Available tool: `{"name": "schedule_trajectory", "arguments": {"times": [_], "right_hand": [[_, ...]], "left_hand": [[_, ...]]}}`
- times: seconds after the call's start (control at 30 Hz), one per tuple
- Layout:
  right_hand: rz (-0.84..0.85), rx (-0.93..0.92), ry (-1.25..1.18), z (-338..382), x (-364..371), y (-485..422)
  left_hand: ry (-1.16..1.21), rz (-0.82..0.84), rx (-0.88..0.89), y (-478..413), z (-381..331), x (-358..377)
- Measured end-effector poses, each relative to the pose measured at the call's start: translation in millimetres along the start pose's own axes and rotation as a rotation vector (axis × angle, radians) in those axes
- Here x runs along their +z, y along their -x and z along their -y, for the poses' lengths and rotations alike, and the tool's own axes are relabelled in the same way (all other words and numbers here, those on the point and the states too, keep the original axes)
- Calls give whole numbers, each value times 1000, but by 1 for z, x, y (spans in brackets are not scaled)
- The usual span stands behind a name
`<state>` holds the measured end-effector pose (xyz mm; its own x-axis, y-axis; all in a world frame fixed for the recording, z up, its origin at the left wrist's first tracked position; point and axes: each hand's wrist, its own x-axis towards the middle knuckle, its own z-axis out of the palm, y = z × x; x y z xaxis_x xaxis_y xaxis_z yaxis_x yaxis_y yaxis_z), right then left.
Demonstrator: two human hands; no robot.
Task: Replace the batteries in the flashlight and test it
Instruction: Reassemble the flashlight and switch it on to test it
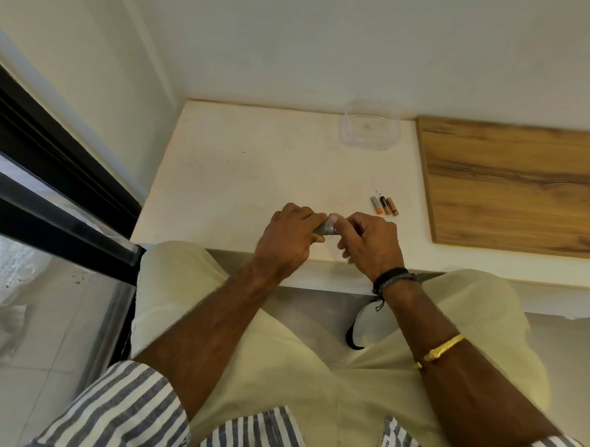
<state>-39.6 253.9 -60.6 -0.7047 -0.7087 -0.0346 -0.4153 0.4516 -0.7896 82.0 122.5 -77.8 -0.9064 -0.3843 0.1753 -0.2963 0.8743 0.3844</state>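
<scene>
- Flashlight (pixel 324 228), small and grey, lies crosswise just above the near edge of the white table (pixel 238 173), about midway along that edge. Only a short stretch of its body shows between my two hands.
- My left hand (pixel 286 236) grips the flashlight from above, fingers curled tight round the barrel.
- My right hand (pixel 370 243) meets the right end of the flashlight. Its fingers are curled, and the thumb and forefinger tips pinch that end. What they grip there is too small to make out.
- Three small batteries (pixel 384 206) lie side by side, touching, on the table just beyond my right hand and toward the table's right edge. One is grey with an orange tip, one is black, and one is copper-brown.
- A clear plastic container (pixel 368 132) sits at the far edge, near the far right corner, well apart from my hands.
- A wood-grain board (pixel 518 185) lies flat just beside the table's right edge.
- A black braided bracelet (pixel 392 278) circles my right wrist, and a gold bangle (pixel 440 348) sits further up that forearm.
- Striped sleeves (pixel 120 401) are pushed up my arms, and my knees in pale trousers (pixel 182 286) sit at the table's near edge.
</scene>
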Motion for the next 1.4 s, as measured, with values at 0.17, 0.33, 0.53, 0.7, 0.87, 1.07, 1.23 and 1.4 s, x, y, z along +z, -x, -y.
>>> {"name": "schedule_trajectory", "arguments": {"times": [0.17,0.33,0.53,0.7,0.87,1.07,1.23,1.4], "right_hand": [[-47,134,194,2,3,-1],[83,-23,-128,-6,-1,-4],[88,-97,-114,-12,2,-3],[84,-17,69,-12,3,-5],[64,63,142,-14,5,-4],[137,-105,-74,-18,0,-7],[94,-107,-128,-18,2,-5],[67,-45,-108,-14,1,-4]], "left_hand": [[28,-35,36,-1,-4,-1],[28,-39,-26,0,2,1],[11,-24,-64,0,7,3],[14,1,-36,0,6,5],[13,14,-25,0,3,8],[0,-8,-68,1,6,6],[7,0,-78,1,8,7],[3,2,-63,0,8,8]]}}
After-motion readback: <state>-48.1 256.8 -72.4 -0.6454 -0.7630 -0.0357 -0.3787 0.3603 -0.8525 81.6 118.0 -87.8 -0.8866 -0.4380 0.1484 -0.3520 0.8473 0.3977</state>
